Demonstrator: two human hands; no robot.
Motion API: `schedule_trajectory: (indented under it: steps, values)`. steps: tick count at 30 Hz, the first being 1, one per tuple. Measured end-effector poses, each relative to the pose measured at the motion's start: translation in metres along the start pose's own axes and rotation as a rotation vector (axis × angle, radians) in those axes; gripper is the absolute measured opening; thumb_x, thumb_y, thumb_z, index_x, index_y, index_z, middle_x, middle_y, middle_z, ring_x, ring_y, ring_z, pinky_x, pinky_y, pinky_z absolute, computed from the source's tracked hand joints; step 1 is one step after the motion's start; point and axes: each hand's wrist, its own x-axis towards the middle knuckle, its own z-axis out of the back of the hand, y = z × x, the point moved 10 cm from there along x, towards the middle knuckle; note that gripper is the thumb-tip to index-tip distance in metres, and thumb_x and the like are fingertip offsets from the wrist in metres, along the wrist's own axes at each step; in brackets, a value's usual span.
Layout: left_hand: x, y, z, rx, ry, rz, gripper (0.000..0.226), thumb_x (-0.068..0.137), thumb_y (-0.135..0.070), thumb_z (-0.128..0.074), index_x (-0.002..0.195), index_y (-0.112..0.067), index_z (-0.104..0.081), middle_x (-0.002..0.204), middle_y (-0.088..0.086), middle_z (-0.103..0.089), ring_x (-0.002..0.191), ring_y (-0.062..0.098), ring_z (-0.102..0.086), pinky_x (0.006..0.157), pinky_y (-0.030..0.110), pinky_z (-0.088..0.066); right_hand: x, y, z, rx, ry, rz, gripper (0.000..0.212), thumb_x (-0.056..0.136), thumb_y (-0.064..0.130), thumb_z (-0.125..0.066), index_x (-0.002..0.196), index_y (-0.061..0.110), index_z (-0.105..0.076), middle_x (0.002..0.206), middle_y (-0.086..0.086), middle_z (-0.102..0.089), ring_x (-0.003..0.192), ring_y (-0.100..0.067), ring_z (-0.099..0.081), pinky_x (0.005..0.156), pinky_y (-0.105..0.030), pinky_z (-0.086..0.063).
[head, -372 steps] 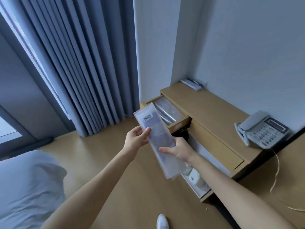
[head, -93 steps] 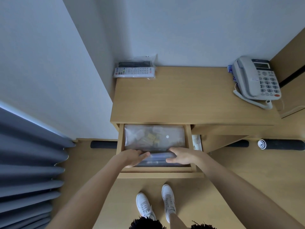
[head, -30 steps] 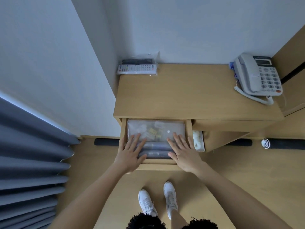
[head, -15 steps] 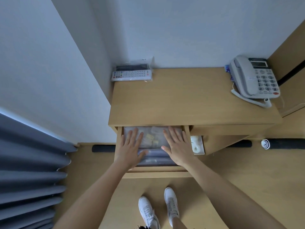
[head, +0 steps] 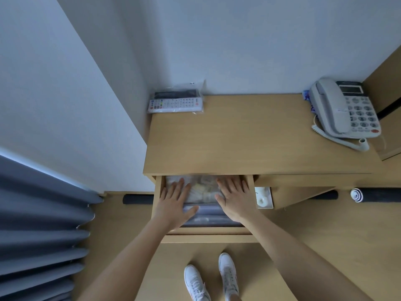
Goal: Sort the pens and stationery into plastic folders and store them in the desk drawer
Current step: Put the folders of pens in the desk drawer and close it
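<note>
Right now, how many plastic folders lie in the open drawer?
2 visible. The clear folder with small stationery lies at the back, under both flat hands; the darker folder lies in front, near the drawer front. More may be hidden beneath.

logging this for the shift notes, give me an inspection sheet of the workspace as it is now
Surface: wooden desk top, middle bare.
Job's things: two plastic folders lying flat in the open drawer.
Clutter: bagged remote controls at the back left.
Grippers: left hand and right hand rest flat on the folders, fingers straight.
Cables: coiled cord of the telephone.
Surroundings: grey curtain, white walls, wooden floor.
</note>
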Motion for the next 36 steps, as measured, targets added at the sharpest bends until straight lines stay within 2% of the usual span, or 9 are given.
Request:
schedule_trajectory:
  steps: [3, 5, 9, 13, 21, 25, 28, 33, 36]
  values:
    - [-0.014, -0.003, 0.008, 0.033, -0.135, 0.039, 0.094, 0.066, -0.076, 0.03, 0.145, -0.025, 0.024, 0.152, 0.001, 0.025, 0.141, 0.025, 0.02, 0.111, 0.035, 0.019, -0.011, -0.001, 0.011, 0.002, -0.11, -0.045, 0.062, 0.09, 0.049, -0.016, 0.142, 0.02, -0.035, 0.137, -0.008, -0.053, 0.124, -0.029, -0.05, 0.108, -0.046, -0.031]
    - [-0.026, -0.005, 0.008, 0.059, -0.163, 0.045, 0.078, 0.087, -0.069, 0.012, 0.149, -0.022, 0.009, 0.157, 0.006, 0.002, 0.145, 0.028, -0.003, 0.112, 0.037, 0.009, -0.024, 0.003, 0.013, 0.05, -0.133, -0.023, 0.057, 0.091, 0.046, -0.025, 0.135, 0.016, -0.047, 0.132, -0.009, -0.057, 0.121, -0.029, -0.054, 0.105, -0.043, -0.027]
    - [-0.044, -0.007, -0.002, 0.092, -0.108, -0.003, 0.068, 0.097, -0.059, -0.011, 0.145, -0.014, -0.027, 0.149, 0.008, -0.037, 0.136, 0.026, -0.037, 0.109, 0.04, -0.013, -0.048, 0.011, 0.011, 0.056, -0.135, 0.037, 0.062, 0.097, 0.051, -0.01, 0.134, 0.017, -0.047, 0.138, -0.007, -0.052, 0.125, -0.023, -0.052, 0.104, -0.038, -0.025]
    - [-0.064, -0.013, -0.013, 0.138, -0.038, -0.082, 0.072, 0.095, -0.063, -0.012, 0.142, -0.013, -0.033, 0.145, 0.003, -0.041, 0.134, 0.022, -0.037, 0.109, 0.04, -0.014, -0.071, 0.024, 0.005, 0.039, -0.117, 0.134, 0.061, 0.086, 0.057, -0.028, 0.133, 0.022, -0.046, 0.14, -0.004, -0.051, 0.126, -0.018, -0.051, 0.102, -0.039, -0.044]
    - [-0.081, -0.008, -0.013, 0.19, -0.005, -0.124, 0.085, 0.09, -0.067, -0.019, 0.151, -0.012, 0.0, 0.139, 0.003, -0.051, 0.127, 0.02, -0.048, 0.112, 0.042, -0.01, -0.097, 0.036, -0.007, -0.045, -0.009, 0.256, 0.075, 0.079, 0.067, -0.041, 0.138, 0.021, -0.042, 0.143, -0.003, -0.046, 0.131, -0.02, -0.046, 0.11, -0.039, -0.014]
    - [-0.077, -0.015, -0.009, 0.221, -0.084, -0.207, 0.107, 0.058, -0.064, -0.076, 0.141, -0.011, -0.034, 0.132, 0.006, -0.058, 0.124, 0.021, -0.048, 0.103, 0.043, -0.033, -0.095, 0.031, -0.006, 0.005, -0.046, 0.242, 0.093, 0.06, 0.066, -0.073, 0.136, 0.021, -0.044, 0.142, -0.005, -0.047, 0.129, -0.021, -0.048, 0.105, -0.042, -0.02]
    - [-0.077, -0.018, -0.005, 0.255, -0.106, -0.213, 0.114, 0.043, -0.064, -0.084, 0.136, -0.011, -0.044, 0.13, 0.007, -0.06, 0.123, 0.02, -0.044, 0.095, 0.044, -0.038, -0.094, 0.027, 0.004, -0.008, -0.151, 0.252, 0.098, 0.054, 0.06, -0.081, 0.135, 0.019, -0.042, 0.142, -0.008, -0.048, 0.128, -0.023, -0.049, 0.107, -0.042, -0.025]
    - [-0.07, -0.02, 0.006, 0.337, -0.119, -0.191, 0.129, 0.034, -0.069, -0.082, 0.139, -0.01, -0.036, 0.137, 0.01, -0.053, 0.126, 0.026, -0.049, 0.1, 0.046, -0.035, -0.091, 0.015, 0.02, -0.01, -0.214, 0.241, 0.104, 0.05, 0.054, -0.086, 0.136, 0.017, -0.041, 0.147, -0.01, -0.04, 0.133, -0.026, -0.041, 0.112, -0.045, -0.028]
    - [-0.065, -0.017, 0.011, 0.381, -0.127, -0.173, 0.148, 0.03, -0.074, -0.08, 0.148, -0.011, -0.016, 0.149, 0.014, -0.036, 0.135, 0.033, -0.036, 0.114, 0.052, -0.02, -0.091, 0.018, 0.02, 0.027, -0.185, 0.31, 0.101, 0.073, 0.048, -0.074, 0.15, 0.02, -0.015, 0.156, -0.002, 0.005, 0.143, -0.02, 0.005, 0.117, -0.045, -0.001]
